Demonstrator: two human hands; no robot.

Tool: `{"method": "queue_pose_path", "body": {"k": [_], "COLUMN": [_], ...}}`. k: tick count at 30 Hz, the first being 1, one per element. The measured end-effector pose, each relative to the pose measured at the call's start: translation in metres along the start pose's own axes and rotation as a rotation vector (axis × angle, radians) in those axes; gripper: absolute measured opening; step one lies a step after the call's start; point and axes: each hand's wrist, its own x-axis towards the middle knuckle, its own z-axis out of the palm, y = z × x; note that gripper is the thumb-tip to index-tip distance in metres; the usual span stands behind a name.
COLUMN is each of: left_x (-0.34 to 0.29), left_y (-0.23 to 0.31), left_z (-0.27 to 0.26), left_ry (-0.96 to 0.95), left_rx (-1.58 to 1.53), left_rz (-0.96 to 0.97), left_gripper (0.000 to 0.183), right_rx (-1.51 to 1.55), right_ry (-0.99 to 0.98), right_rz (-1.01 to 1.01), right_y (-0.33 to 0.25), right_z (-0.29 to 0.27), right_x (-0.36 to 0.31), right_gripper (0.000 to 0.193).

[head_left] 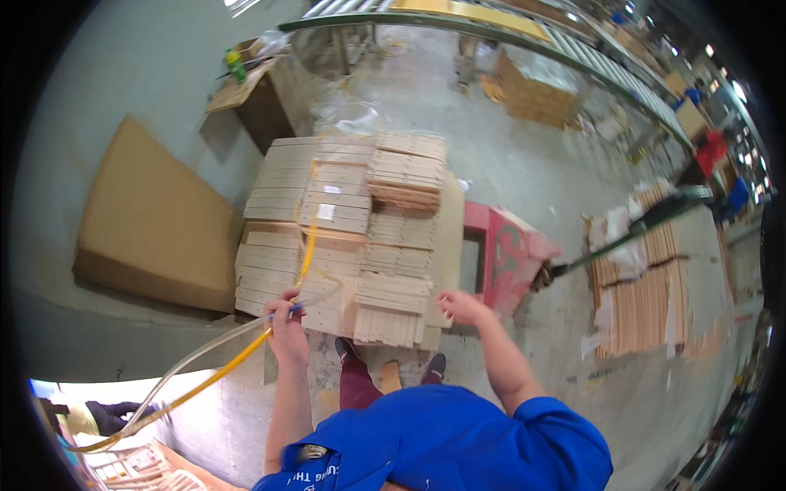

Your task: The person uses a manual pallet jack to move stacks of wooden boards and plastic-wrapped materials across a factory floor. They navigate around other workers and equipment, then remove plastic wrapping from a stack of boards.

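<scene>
My left hand (286, 327) is closed around a clear hose (205, 349) and a yellow hose (233, 366), with a small blue piece (298, 308) showing at its fingers. Both hoses come in from the lower left, and the yellow one runs on across the stacked boards. In front of me stand several piles of pale slatted wooden boards (336, 184), side by side. My right hand (463, 308) hovers by the near right corner of the piles, fingers loosely curled and slightly apart, with nothing visible in them.
A red pallet jack (512, 258) with a long dark handle (630, 237) stands right of the piles. Brown cardboard (164, 221) leans at the left wall. Farther off are a small table (246, 86), a roller conveyor (491, 37) and more stacked boards (643, 303).
</scene>
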Motion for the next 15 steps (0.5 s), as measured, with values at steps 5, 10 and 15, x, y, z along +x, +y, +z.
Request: {"method": "queue_pose_path", "body": {"k": [5,10,15], "left_x": [-0.061,-0.097,-0.107], "left_y": [-0.007,-0.027,-0.039], "left_z": [0.034,0.038,0.035], "left_ry": [0.174,0.234,0.304], "left_rx": [-0.230,-0.146,-0.259], "left_rz": [-0.116,-0.112,-0.098], "left_gripper": [0.014,0.020,0.021], "right_rx": [-0.098,-0.020,0.097], "right_ry": [0.731,1.229,1.341], "right_rz": [-0.211,-0.493,-0.592], "right_y": [0.061,0.093,0.103], "right_z": [-0.139,-0.259,-0.302], "right_x": [-0.125,-0.273,-0.368], "right_gripper": [0.018,0.023,0.024]}}
